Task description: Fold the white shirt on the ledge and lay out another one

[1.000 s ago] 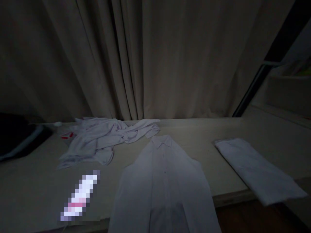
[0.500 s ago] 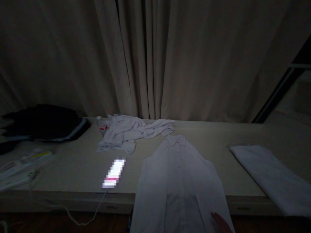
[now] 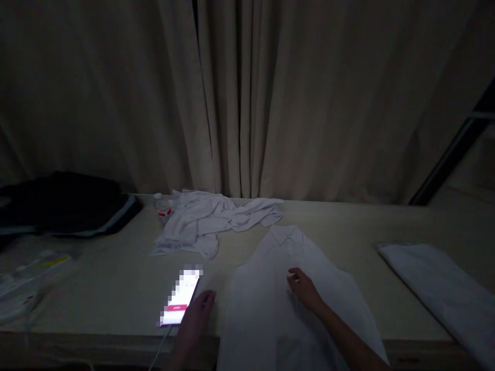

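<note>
A white shirt [image 3: 270, 304] lies flat, buttoned side up, on the pale table [image 3: 104, 278], with its lower part hanging over the front edge. My right hand [image 3: 303, 287] rests on the shirt's chest, fingers loosely curled, holding nothing that I can see. My left hand [image 3: 197, 314] is at the table's front edge, just right of a lit phone [image 3: 181, 299] with a cable at its near end. The hand's fingers are extended beside the phone. The room is very dark.
A crumpled white garment [image 3: 209, 221] lies at the back by the curtain [image 3: 247, 98], with a small bottle [image 3: 161, 206] beside it. A folded white cloth [image 3: 441, 293] sits at the right. Dark folded clothing [image 3: 65, 203] and some packets [image 3: 23, 278] are at the left.
Both of my hands have come into view from below: the right onto the shirt's chest, the left beside the phone. The view has shifted slightly.
</note>
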`<action>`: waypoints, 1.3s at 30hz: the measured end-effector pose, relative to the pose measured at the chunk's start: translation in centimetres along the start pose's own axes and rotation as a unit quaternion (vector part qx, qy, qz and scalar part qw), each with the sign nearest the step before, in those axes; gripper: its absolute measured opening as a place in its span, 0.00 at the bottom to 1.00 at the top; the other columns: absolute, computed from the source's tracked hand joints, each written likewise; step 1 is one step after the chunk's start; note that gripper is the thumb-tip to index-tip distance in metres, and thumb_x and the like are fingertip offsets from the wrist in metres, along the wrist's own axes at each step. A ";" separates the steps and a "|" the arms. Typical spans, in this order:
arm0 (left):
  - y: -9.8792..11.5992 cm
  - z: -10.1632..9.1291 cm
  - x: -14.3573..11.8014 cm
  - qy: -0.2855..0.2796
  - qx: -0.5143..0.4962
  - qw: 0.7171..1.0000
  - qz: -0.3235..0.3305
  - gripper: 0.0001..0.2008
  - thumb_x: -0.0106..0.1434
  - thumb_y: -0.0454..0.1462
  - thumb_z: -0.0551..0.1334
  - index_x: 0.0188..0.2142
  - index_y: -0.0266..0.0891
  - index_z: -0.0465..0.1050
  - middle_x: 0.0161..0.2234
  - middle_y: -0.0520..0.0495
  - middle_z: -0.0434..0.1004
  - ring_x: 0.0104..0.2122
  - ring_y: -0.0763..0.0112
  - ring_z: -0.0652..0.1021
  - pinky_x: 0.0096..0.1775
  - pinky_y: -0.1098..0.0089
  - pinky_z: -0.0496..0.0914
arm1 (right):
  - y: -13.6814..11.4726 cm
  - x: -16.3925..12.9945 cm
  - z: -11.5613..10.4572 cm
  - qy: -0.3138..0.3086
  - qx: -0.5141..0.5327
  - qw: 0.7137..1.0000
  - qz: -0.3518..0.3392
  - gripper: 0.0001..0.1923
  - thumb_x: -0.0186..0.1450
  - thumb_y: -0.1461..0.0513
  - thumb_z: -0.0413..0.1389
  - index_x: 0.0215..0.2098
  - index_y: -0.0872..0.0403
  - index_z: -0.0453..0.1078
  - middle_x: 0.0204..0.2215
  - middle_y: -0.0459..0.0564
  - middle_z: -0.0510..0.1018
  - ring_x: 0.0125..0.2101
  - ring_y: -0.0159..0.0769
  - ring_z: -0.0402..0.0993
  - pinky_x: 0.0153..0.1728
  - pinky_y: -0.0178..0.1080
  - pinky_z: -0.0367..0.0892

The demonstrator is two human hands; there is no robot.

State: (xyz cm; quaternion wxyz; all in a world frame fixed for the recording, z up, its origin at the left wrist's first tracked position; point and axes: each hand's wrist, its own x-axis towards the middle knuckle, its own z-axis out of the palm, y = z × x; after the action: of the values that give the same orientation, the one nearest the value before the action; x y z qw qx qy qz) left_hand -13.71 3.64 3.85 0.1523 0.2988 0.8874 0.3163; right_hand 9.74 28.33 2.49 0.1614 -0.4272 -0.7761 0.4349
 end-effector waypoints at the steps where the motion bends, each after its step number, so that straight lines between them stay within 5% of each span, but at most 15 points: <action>1: 0.9 0.3 2.0 -0.006 0.013 1.000 0.017 0.23 0.63 0.46 0.46 0.45 0.36 0.72 0.45 0.42 0.79 0.45 0.63 0.78 0.47 0.66 0.70 | -0.5 2.0 0.5 -0.003 -0.003 1.000 0.012 0.15 0.64 0.58 0.46 0.47 0.54 0.64 0.36 0.49 0.76 0.29 0.32 0.74 0.32 0.35 0.68; 5: 3.1 2.2 7.8 -0.028 0.059 0.997 0.051 0.23 0.64 0.44 0.45 0.44 0.34 0.73 0.47 0.38 0.78 0.48 0.61 0.76 0.49 0.64 0.66 | -1.5 9.2 2.2 -0.003 -0.023 0.999 0.028 0.14 0.65 0.59 0.46 0.44 0.57 0.66 0.35 0.51 0.77 0.23 0.30 0.73 0.26 0.33 0.66; 12: 1.6 5.9 11.8 -0.037 0.122 0.987 0.101 0.18 0.63 0.43 0.48 0.35 0.40 0.75 0.38 0.43 0.77 0.39 0.65 0.76 0.42 0.67 0.65 | -1.2 17.1 4.2 0.030 -0.102 0.994 0.033 0.13 0.64 0.57 0.49 0.35 0.58 0.71 0.39 0.57 0.78 0.41 0.39 0.73 0.41 0.37 0.64; 19: 1.7 6.4 11.9 -0.067 0.092 0.984 0.138 0.17 0.64 0.45 0.49 0.34 0.41 0.74 0.36 0.46 0.75 0.37 0.67 0.74 0.40 0.69 0.64 | -0.3 19.2 5.1 0.034 -0.157 0.986 0.042 0.11 0.63 0.58 0.51 0.35 0.57 0.70 0.39 0.56 0.77 0.41 0.39 0.72 0.40 0.37 0.62; 29: 2.7 6.4 12.5 -0.061 0.194 0.962 0.184 0.11 0.62 0.40 0.52 0.32 0.39 0.70 0.34 0.44 0.74 0.37 0.64 0.73 0.41 0.66 0.64 | -1.1 18.8 4.1 0.054 -0.199 0.978 0.032 0.08 0.63 0.59 0.51 0.34 0.55 0.68 0.35 0.53 0.77 0.37 0.38 0.71 0.35 0.37 0.59; 32: 3.7 4.8 10.3 -0.016 0.142 0.977 0.159 0.14 0.62 0.43 0.52 0.41 0.37 0.69 0.39 0.41 0.74 0.41 0.62 0.73 0.44 0.63 0.65 | -2.4 16.7 3.9 0.076 -0.202 0.976 0.033 0.12 0.65 0.56 0.49 0.42 0.53 0.65 0.35 0.52 0.76 0.36 0.38 0.71 0.33 0.37 0.58; 35: 2.9 2.4 4.5 0.030 0.020 0.997 0.072 0.17 0.63 0.47 0.50 0.41 0.38 0.68 0.38 0.43 0.75 0.39 0.63 0.74 0.41 0.64 0.68 | -3.0 11.6 3.5 0.068 -0.155 0.985 -0.016 0.12 0.65 0.54 0.49 0.41 0.51 0.64 0.28 0.47 0.74 0.30 0.35 0.69 0.31 0.35 0.58; 39: -0.7 0.6 -6.3 -0.059 -0.032 0.996 -0.052 0.20 0.60 0.53 0.50 0.32 0.44 0.72 0.33 0.48 0.79 0.34 0.64 0.77 0.37 0.67 0.72 | -1.3 0.8 3.0 -0.057 -0.056 0.996 -0.048 0.12 0.63 0.52 0.49 0.32 0.51 0.65 0.23 0.44 0.71 0.26 0.33 0.67 0.29 0.35 0.59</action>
State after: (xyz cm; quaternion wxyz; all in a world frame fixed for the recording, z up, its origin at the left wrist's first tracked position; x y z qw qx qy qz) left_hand -8.89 -0.48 3.43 0.2304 0.2654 0.8806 0.3178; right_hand 6.70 27.05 1.77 0.1140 -0.3723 -0.8267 0.4062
